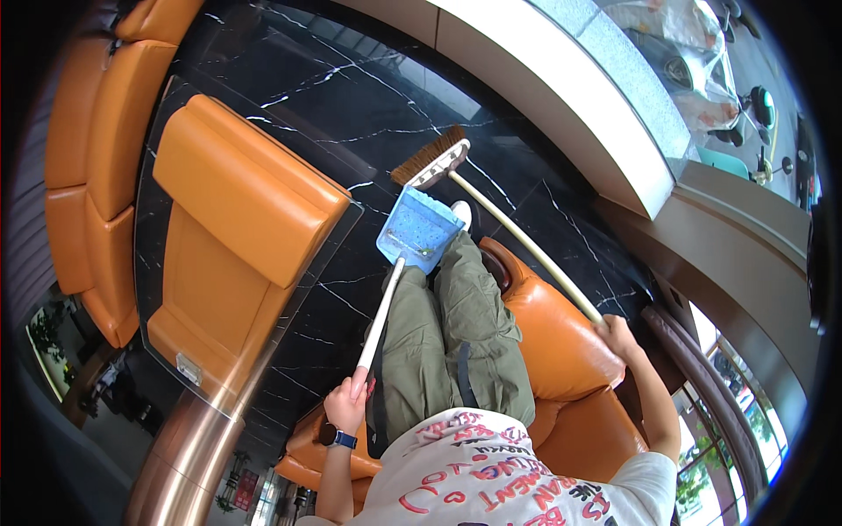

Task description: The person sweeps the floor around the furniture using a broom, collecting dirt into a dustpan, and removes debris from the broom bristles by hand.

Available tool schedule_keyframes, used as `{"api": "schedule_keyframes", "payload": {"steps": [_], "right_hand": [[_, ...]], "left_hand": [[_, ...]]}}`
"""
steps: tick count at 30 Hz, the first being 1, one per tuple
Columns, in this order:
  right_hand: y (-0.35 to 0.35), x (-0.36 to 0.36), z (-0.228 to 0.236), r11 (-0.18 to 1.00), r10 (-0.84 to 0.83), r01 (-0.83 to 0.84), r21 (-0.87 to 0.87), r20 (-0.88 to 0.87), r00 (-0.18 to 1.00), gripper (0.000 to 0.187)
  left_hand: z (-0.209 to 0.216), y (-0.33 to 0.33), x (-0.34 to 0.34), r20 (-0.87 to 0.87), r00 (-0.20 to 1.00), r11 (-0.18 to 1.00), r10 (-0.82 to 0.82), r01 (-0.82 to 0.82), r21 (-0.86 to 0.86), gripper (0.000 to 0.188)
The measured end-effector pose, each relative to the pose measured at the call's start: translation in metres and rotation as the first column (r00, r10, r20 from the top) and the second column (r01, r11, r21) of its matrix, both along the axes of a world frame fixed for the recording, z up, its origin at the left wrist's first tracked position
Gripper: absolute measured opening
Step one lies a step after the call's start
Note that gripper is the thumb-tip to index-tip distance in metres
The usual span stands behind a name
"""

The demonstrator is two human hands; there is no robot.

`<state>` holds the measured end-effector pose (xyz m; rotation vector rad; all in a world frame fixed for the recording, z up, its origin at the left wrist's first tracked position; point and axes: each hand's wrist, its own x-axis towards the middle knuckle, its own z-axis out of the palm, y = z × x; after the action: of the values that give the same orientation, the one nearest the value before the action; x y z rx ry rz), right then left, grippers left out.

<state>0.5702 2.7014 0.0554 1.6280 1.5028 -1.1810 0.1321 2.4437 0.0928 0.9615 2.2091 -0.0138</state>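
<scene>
My left hand [346, 407] is closed around the white handle of a blue dustpan [410, 230], with a dark watch on that wrist. The pan hangs over my legs and near my white shoe [461, 213]; small bits of debris show inside it. Out to the right, my right hand [617, 338] grips the pale pole of a broom [517, 235]. Its brown bristles point away from me, just beyond the dustpan's far edge. Whether bristles and floor touch, I cannot tell.
An orange leather seat [561, 337] is close at my right side. To the left stands a glass-topped table [338, 254] with an orange seat showing in it, and an orange sofa [105, 167] beyond. A pale ledge [561, 96] borders the black marble floor [351, 96].
</scene>
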Motion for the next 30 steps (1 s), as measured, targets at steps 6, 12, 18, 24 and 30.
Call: {"api": "schedule_keyframes", "payload": {"steps": [6, 12, 18, 24, 30], "right_hand": [[0.003, -0.034, 0.027, 0.953, -0.225, 0.211, -0.216, -0.043, 0.973, 0.013], [0.065, -0.090, -0.008, 0.988, -0.127, 0.107, -0.111, -0.189, 0.974, 0.006], [0.118, -0.217, -0.091, 1.000, -0.012, 0.012, 0.000, -0.324, 0.946, 0.045], [0.128, -0.266, -0.163, 0.983, 0.125, -0.106, 0.152, -0.120, 0.985, 0.040], [0.093, -0.206, -0.153, 0.997, 0.036, -0.035, 0.073, -0.006, 0.999, 0.045]], "left_hand": [[0.010, -0.030, 0.023, -0.038, 0.999, 1.000, 0.010, -0.009, 0.026, 0.020], [0.019, -0.058, 0.081, -0.127, 0.972, 0.980, 0.199, -0.201, -0.001, 0.021], [0.043, -0.064, 0.111, -0.088, 0.860, 0.863, 0.503, -0.493, 0.114, 0.012], [0.048, -0.077, 0.121, -0.062, 0.798, 0.800, 0.600, -0.595, 0.081, 0.013], [0.050, -0.114, 0.109, -0.091, 0.810, 0.814, 0.579, -0.580, 0.024, 0.015]]}}
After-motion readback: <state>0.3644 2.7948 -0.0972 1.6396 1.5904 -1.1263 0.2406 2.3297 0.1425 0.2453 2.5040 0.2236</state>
